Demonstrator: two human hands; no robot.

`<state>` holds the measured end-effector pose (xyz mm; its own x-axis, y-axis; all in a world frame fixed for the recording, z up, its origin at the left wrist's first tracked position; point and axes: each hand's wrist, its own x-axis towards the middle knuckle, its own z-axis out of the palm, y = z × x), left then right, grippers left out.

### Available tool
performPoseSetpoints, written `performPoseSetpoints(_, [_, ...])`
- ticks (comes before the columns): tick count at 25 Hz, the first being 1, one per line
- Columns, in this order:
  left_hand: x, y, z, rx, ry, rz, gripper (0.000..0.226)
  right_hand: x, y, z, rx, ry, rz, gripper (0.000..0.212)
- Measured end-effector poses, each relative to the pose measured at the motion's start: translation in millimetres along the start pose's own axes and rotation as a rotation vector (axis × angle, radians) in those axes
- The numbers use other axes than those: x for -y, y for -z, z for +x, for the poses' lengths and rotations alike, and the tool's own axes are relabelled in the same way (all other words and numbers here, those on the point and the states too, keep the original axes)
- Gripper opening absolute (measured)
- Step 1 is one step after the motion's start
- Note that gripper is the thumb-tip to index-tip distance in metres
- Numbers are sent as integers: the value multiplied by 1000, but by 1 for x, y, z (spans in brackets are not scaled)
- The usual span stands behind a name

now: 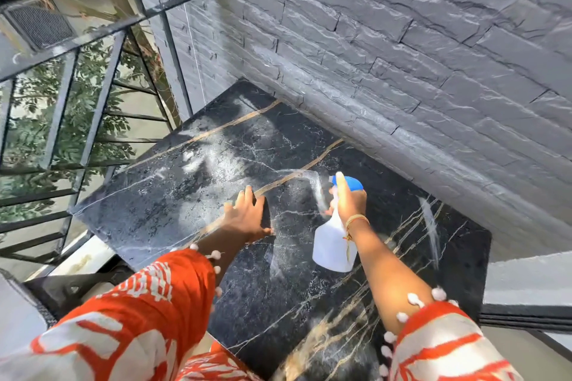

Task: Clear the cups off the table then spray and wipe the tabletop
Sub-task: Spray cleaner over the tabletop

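The black marble tabletop (173, 195) with gold and white veins fills the middle of the view, and wet streaks and spray marks cover it. My right hand (348, 201) grips a white spray bottle (331, 244) with a blue head, held above the table's middle. A thin mist arcs from the nozzle to the left. My left hand (244, 216) lies flat on the tabletop with its fingers spread. It seems to press on a dark cloth (265, 210) that is hard to tell from the marble. No cups are in view.
A grey stone-clad wall (402, 56) runs along the table's far and right side. A black metal railing (93, 96) with trees behind it stands to the left. A dark chair (65, 291) sits at the lower left beside the table.
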<state>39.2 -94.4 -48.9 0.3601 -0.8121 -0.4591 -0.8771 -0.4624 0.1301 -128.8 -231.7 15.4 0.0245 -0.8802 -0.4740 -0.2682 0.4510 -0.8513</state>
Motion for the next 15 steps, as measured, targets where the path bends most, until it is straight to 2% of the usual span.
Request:
performPoseSetpoints(4, [-1,2,3,28,-80,31,113,-1,3,4,18,-56,38,32])
performPoseSetpoints(8, [-4,3,6,35,-97,84,119,7,7,7,-108,-5,92,34])
performPoseSetpoints(11, [-5,3,10,101,-94,67,121,20,9,10,-45,33,169,29])
performPoseSetpoints(15, [-7,7,15,226,-62,76,117,43,4,18,0,158,110,35])
